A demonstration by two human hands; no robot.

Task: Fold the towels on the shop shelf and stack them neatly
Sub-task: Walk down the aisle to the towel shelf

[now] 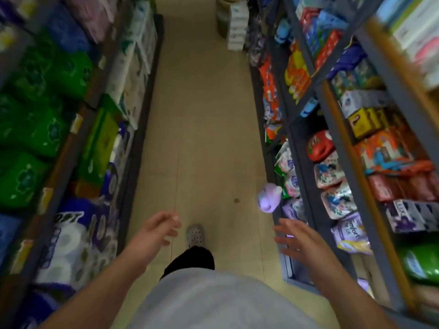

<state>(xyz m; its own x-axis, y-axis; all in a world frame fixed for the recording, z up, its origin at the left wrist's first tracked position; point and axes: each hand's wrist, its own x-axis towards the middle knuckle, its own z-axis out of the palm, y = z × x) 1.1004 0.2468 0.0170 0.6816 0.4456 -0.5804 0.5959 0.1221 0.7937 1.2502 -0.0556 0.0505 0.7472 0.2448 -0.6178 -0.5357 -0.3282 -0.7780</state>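
I stand in a narrow shop aisle and look down at the beige floor (202,138). My left hand (156,230) hangs over the floor with relaxed fingers and holds nothing. My right hand (297,238) is out in front of the lower right shelf, fingers spread, also holding nothing. No towel can be made out in this blurred view. One foot in a grey perforated shoe (195,235) shows between my hands.
Left shelves (133,162) carry green packs (31,129) and toilet-paper rolls (71,245). Right shelves (299,148) hold detergent pouches (332,188) and boxes. A purple bottle (268,197) juts into the aisle. Stacked boxes (235,22) stand at the far end.
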